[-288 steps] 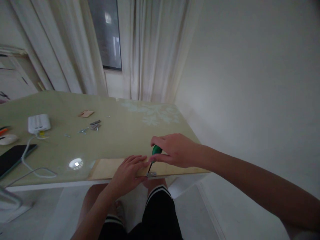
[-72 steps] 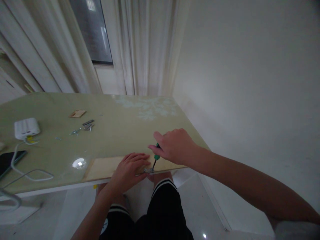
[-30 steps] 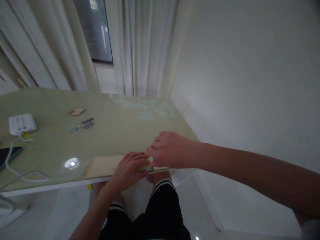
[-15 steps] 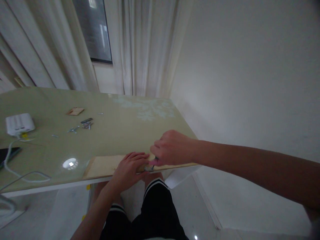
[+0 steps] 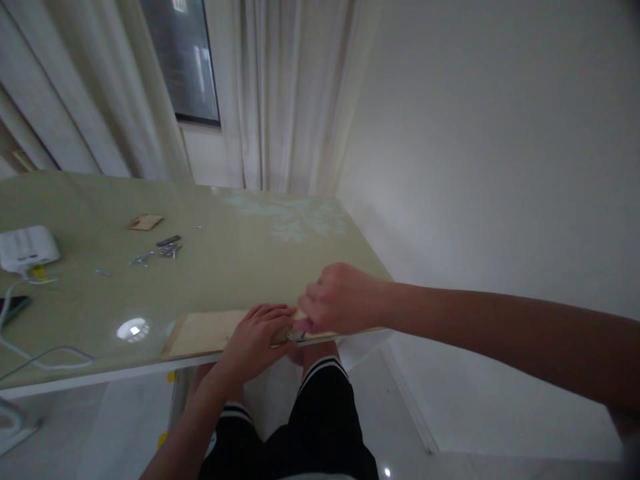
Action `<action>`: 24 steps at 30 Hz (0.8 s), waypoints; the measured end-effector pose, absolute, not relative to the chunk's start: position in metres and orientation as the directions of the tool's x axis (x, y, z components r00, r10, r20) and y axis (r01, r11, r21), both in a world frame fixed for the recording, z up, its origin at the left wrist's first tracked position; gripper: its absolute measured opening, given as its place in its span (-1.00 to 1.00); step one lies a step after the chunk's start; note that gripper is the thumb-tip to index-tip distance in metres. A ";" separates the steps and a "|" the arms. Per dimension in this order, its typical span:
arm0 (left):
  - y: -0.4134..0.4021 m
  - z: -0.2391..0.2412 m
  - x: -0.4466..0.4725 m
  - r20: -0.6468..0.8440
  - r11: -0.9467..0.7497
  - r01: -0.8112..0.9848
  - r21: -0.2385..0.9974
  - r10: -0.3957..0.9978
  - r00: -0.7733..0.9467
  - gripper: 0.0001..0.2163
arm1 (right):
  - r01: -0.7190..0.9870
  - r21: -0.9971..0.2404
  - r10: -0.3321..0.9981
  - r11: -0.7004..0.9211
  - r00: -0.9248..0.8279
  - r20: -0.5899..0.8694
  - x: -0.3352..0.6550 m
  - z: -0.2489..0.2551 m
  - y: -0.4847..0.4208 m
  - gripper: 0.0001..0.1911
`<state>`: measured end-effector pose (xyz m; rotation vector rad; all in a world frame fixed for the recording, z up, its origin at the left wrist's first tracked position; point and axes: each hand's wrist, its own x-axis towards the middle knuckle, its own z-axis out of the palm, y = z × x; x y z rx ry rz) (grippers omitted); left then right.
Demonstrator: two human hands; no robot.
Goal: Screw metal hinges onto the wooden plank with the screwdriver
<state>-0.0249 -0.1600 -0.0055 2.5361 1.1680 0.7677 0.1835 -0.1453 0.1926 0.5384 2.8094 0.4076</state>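
A long pale wooden board (image 5: 207, 331) lies along the table's front edge. My left hand (image 5: 263, 333) holds it down, its fingers stretched over the top and its thumb at the front edge. Just right of that thumb, a small metal fitting (image 5: 296, 336), like a hinge, sits on the board's edge. My right hand (image 5: 336, 300) is closed above the fitting around a small tool with a thin shaft. The fingers hide most of this tool, so its exact kind does not show.
On the glossy green table (image 5: 240, 260) lie several loose screws (image 5: 141, 259), a small dark bar (image 5: 169, 241) and a small wooden piece (image 5: 145, 222). A white charger box (image 5: 29, 248) with a cable (image 5: 55, 365) stands at left, near a phone (image 5: 14, 308). A wall (image 5: 475, 200) bounds the right side.
My right hand has turned slightly over the fitting, and the tool is less visible. My left hand stays on the board. The whole view has shifted a little.
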 end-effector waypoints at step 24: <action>-0.161 -0.002 -0.023 0.364 -0.649 0.632 0.424 0.761 0.537 -0.72 | 0.684 0.360 0.770 0.634 -0.603 -0.209 0.170 0.195 -0.111 -0.35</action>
